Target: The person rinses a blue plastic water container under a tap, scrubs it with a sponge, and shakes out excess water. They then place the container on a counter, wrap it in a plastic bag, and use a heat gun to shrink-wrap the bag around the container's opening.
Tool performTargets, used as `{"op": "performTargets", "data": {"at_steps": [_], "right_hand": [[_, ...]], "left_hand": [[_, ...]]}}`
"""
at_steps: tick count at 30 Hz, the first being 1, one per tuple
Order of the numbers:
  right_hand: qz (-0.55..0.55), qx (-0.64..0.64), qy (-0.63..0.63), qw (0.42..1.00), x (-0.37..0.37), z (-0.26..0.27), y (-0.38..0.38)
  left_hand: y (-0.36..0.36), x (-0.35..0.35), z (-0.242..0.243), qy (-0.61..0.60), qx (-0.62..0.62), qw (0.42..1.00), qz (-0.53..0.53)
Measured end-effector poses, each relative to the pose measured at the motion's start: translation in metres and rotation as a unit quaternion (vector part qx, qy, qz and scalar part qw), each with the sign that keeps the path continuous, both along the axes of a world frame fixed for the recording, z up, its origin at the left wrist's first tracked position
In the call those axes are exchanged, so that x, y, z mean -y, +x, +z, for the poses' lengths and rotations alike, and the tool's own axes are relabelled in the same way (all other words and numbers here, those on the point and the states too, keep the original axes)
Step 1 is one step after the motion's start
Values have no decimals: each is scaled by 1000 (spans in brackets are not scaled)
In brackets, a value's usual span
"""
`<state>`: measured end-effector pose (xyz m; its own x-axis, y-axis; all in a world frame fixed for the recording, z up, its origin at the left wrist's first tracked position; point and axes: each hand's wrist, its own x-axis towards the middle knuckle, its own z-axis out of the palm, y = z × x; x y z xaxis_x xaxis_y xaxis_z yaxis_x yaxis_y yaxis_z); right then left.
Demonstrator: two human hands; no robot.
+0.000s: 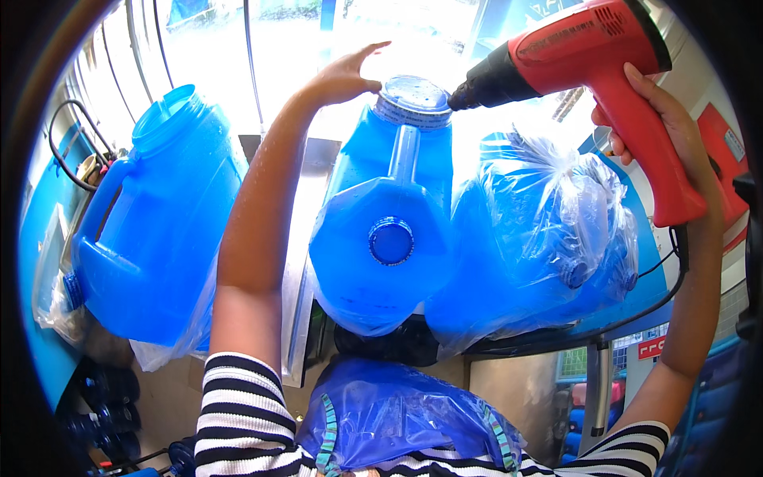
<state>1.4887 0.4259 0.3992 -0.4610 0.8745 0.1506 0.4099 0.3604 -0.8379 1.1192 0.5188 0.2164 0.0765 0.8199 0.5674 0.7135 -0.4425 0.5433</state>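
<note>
My right hand (pixel 661 119) is closed around the handle of a red heat gun (pixel 587 45). Its black nozzle points left at the rim of a capped blue water jug (pixel 381 238). A clear printed seal band (pixel 413 116) goes around the jug's neck, under the round lid (pixel 415 93). Beside the lid on the left is my left hand (pixel 346 74), fingers spread, thumb at or close to the lid's edge; contact cannot be told for sure. The jug has a small blue cap on its front face.
At left stands an uncapped blue jug (pixel 161 220), with plastic film near its base. Jugs wrapped in clear plastic bags (pixel 530 220) stand at right. The heat gun's black cord (pixel 650 307) runs along the counter edge. Dark blue bottles (pixel 110 387) lie low at left.
</note>
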Motion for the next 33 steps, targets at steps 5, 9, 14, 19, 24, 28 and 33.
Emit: {"op": "performTargets", "data": {"at_steps": [5, 9, 14, 19, 24, 28, 33], "right_hand": [[-1, -29, 28, 999, -8, -17, 25], [6, -71, 4, 997, 1, -31, 35], [25, -119, -20, 992, 27, -48, 29], [24, -131, -14, 991, 35, -52, 29], [2, -123, 19, 992, 7, -57, 43], [15, -125, 5, 992, 3, -61, 44], [65, -146, -15, 987, 26, -65, 36]], "left_hand": [[47, -33, 28, 1, -157, 987, -32], [78, -28, 40, -166, -242, 956, 2], [75, -58, 42, -234, -298, 914, 143], [69, -73, 42, -264, -246, 919, 157], [68, -57, 29, -76, -262, 962, -7], [89, -32, 49, -242, -268, 930, 72], [86, -33, 55, -308, -239, 901, 189]]}}
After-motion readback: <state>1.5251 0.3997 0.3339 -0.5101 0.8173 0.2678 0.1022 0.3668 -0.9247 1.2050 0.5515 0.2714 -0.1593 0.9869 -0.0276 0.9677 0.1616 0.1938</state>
